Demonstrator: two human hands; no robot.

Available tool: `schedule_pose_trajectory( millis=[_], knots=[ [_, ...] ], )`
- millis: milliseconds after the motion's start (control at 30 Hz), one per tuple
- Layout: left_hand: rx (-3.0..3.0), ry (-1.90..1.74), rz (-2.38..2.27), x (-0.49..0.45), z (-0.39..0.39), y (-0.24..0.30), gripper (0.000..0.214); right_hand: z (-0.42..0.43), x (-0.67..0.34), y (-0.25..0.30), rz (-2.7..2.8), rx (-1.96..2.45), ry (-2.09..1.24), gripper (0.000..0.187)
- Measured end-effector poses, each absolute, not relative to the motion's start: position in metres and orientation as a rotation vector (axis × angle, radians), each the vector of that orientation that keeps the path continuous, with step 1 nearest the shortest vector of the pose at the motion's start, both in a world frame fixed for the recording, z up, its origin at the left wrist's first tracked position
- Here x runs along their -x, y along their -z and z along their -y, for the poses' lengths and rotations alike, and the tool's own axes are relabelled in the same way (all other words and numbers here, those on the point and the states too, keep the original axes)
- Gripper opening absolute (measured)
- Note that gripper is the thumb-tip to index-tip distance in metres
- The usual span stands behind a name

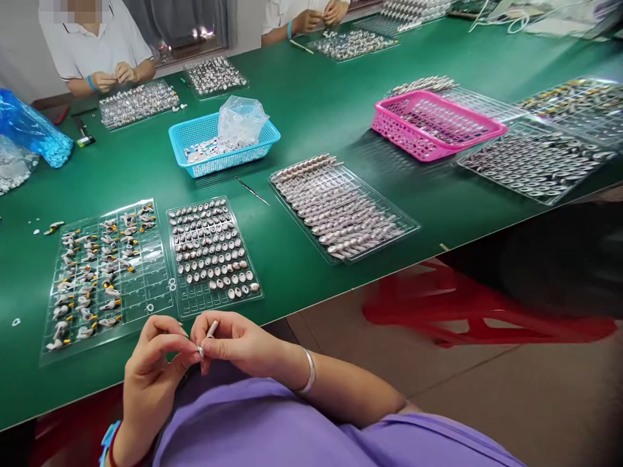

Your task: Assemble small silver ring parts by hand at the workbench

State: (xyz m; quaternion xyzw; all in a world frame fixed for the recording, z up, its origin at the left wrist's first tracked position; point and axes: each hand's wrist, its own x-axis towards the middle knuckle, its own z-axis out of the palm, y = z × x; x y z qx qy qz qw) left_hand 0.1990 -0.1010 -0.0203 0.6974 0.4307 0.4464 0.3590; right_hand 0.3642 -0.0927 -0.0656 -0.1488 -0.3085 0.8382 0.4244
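Note:
My left hand and my right hand meet over my lap, just off the near edge of the green table. Both are closed in a pinch around a small silvery part. A thin white stick pokes up from my right fingers. Right in front of them lie two clear trays: the left tray holds small parts with yellow and black bits, the right tray holds rows of small silver pieces.
A long clear tray of metallic parts lies to the right, with a blue basket holding a plastic bag and a pink basket farther back. Two other people work at trays across the table. A red stool stands on the floor.

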Motion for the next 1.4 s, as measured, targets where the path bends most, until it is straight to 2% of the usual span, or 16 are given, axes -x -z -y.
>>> schedule_pose_trajectory(
  millis=[600,1400],
  knots=[
    [-1.870,-1.183,-1.138,-0.198,0.101,0.022,0.007,0.093,-0.368,0.060,0.739,0.439,-2.159,0.043],
    [-2.069,-1.380,-1.251,-0.196,0.112,0.033,0.019,0.097,-0.362,0.062,0.620,0.441,-2.207,0.041]
  ],
)
